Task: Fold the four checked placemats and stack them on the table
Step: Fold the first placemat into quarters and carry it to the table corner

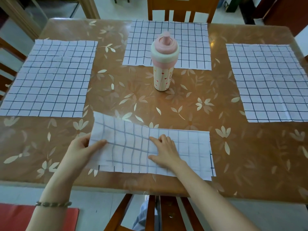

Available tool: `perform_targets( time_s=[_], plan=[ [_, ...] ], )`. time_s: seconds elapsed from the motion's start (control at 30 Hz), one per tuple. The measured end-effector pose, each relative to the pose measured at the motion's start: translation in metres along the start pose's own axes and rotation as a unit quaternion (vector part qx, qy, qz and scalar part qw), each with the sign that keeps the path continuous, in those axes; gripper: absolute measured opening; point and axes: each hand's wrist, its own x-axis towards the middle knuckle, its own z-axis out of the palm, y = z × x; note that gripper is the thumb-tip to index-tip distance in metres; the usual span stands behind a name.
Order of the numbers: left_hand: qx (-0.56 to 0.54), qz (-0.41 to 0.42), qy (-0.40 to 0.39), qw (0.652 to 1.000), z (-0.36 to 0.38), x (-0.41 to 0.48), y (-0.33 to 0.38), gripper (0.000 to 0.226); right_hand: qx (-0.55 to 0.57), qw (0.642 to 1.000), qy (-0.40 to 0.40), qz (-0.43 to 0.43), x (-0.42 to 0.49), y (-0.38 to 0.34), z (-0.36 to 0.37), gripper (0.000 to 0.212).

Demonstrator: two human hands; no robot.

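Closest in, the near placemat [191, 147] lies at the front edge of the worktop [183, 104], straight before the person. It is a white cloth crossed by a thin dark grid. It is doubled over into a long strip, so its paler back faces up and the lines show through as faint grey. Darker line ends peek out along its front and right edges. Its left end is raised off the worktop and rippled; the right part lies flat.

The left hand [80, 145] grips that raised edge, thumb on top and fingers underneath, with a beaded bracelet [53, 204] round the wrist. The right hand [164, 150] presses palm down on the middle of the strip, fingers extended and grasping nothing.

The left placemat [50, 77] lies unfolded near the left edge, a slightly creased rectangle with raw cut edges. The far placemat [141, 42] lies open at the middle of the far edge. Just in front of it a bottle [165, 64] stands upright on bare worktop: a cream body with small red hearts, a pink band, a pale collar and a pink spouted cap. The right placemat [270, 80] lies open near the right edge, marked by fold creases.

The worktop is glossy brown, printed with pale flowers and leaves. A wooden chair [166, 212] stands at its front edge.
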Motion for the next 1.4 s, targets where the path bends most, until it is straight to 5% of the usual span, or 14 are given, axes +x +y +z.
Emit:
perform_targets(
  time_s=[0.1,0.17,0.3,0.57,0.73,0.8,0.9,1.0,1.1,1.27,1.4],
  plan=[
    [-0.036,0.016,-0.041,0.998,0.022,-0.009,0.023,0.013,0.050,0.999,-0.018,0.005,-0.001,0.000,-0.005,0.076],
    [-0.050,0.028,-0.054,0.997,0.041,-0.014,0.038,0.011,0.183,0.982,-0.019,0.034,-0.005,0.004,-0.012,0.077],
    [-0.014,0.060,-0.075,0.995,0.097,-0.023,0.056,0.008,0.449,0.875,0.112,0.141,-0.025,0.029,-0.040,0.055],
    [0.061,0.116,-0.160,0.978,0.224,-0.030,0.055,0.030,0.588,0.744,0.241,0.206,-0.089,0.086,-0.081,0.014],
    [0.121,0.094,-0.168,0.974,0.275,-0.012,0.029,0.013,0.659,0.674,0.193,0.273,-0.093,0.098,-0.084,0.036],
    [0.130,0.073,-0.194,0.970,0.283,-0.010,0.025,0.018,0.655,0.680,0.153,0.291,-0.089,0.104,-0.078,0.044],
    [0.162,0.069,-0.245,0.953,0.280,-0.011,0.020,0.040,0.578,0.738,0.134,0.322,-0.086,0.108,-0.065,0.047],
    [0.233,0.149,-0.152,0.949,0.255,0.003,-0.005,0.052,0.493,0.786,0.164,0.336,-0.088,0.111,-0.055,0.025],
    [0.381,0.249,-0.034,0.890,0.224,0.026,-0.044,0.070,0.409,0.829,0.181,0.335,-0.091,0.112,-0.050,0.016],
    [0.508,0.270,-0.066,0.815,0.202,0.053,-0.084,0.079,0.300,0.875,0.203,0.321,-0.089,0.114,-0.044,0.010],
    [0.538,0.275,-0.076,0.793,0.206,0.056,-0.093,0.082,0.119,0.915,0.214,0.319,-0.088,0.108,-0.046,0.044]
  ],
)
